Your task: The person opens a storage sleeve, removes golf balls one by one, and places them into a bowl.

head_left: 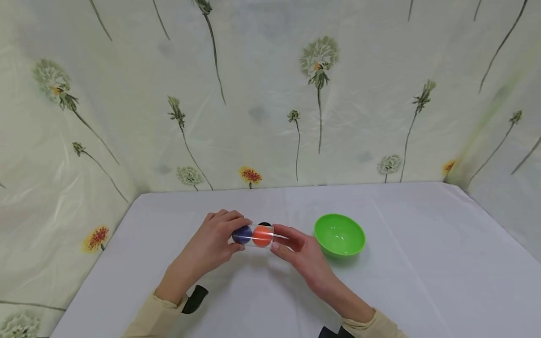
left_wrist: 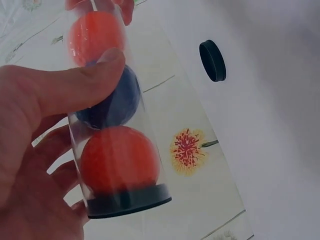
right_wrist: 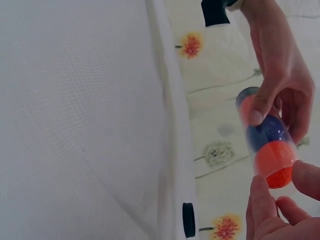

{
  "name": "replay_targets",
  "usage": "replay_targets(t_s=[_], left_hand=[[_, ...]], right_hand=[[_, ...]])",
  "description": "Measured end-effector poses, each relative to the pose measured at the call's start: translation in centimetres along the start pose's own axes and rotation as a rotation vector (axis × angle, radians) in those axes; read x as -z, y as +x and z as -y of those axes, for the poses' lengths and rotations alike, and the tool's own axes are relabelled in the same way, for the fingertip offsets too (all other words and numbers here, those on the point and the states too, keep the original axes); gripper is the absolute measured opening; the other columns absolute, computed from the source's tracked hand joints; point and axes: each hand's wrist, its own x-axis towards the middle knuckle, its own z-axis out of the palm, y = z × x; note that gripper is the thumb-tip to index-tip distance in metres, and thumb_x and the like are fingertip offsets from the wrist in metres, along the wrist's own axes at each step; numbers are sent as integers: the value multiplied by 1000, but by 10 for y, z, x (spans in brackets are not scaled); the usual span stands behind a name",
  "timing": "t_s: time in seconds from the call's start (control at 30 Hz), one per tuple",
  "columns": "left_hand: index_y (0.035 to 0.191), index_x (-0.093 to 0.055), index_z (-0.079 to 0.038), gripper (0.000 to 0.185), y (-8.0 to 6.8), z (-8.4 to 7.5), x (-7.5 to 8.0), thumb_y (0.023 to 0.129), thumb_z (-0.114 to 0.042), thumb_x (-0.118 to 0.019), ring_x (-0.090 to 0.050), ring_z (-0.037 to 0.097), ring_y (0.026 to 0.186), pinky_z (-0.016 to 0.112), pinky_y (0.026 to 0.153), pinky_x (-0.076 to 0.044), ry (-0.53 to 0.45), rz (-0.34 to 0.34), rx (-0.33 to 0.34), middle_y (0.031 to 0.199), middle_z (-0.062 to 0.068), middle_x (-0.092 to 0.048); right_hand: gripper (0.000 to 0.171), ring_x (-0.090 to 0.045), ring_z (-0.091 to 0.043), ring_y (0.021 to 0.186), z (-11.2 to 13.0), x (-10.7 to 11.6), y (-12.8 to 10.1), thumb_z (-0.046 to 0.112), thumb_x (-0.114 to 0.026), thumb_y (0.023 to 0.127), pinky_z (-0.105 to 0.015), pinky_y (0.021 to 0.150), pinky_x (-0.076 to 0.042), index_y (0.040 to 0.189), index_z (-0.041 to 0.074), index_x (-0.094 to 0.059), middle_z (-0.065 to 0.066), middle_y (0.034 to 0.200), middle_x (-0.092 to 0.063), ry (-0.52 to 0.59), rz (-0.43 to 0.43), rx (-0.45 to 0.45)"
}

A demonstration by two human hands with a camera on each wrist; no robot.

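Clear tube point(head_left: 257, 235): horizontal above counter point(head_left: 422, 263), holds orange, blue, orange balls. Left hand point(head_left: 213, 244) curled round capped end, thumb on top. Right hand point(head_left: 297, 251) pinches open end with fingertips. Black cap point(left_wrist: 212, 61) on counter; green bowl point(head_left: 339, 234) just right.

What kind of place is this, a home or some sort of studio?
Probably a small staged recording corner, not a lived-in room. A table under a plain white cloth is boxed in by dandelion-print sheeting, and there are only a few props: a green bowl, a loose black cap and a clear tube of balls.
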Motion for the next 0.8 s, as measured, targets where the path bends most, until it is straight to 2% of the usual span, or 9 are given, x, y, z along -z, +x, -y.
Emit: replay_targets(t_s=[0.2, 0.5, 0.8], left_hand=[[116, -71, -13, 49, -1, 2, -1, 71, -12, -89, -55, 17, 103, 41, 90, -40, 32, -19, -22, 108, -4, -65], [119, -70, -12, 50, -2, 1, -1, 72, -15, -89, -55, 17, 104, 41, 92, -41, 39, 5, -12, 111, -4, -65], [124, -67, -12, 50, -2, -2, -1, 78, -20, -85, -54, 15, 103, 40, 93, -41, 36, 79, 20, 113, -5, -63]], right_hand=[[52, -62, -22, 115, -2, -2, -1, 14, -75, 87, -32, 89, -52, 137, 10, -58, -5, 130, -63, 33, 0, -6], [51, -62, -25, 115, -4, -1, -2, 17, -73, 90, -33, 90, -51, 137, 8, -56, -10, 132, -60, 70, 25, -12], [49, -59, -26, 119, -5, 2, -1, 15, -68, 94, -36, 91, -50, 139, 4, -53, -14, 138, -54, 118, 46, -31]])
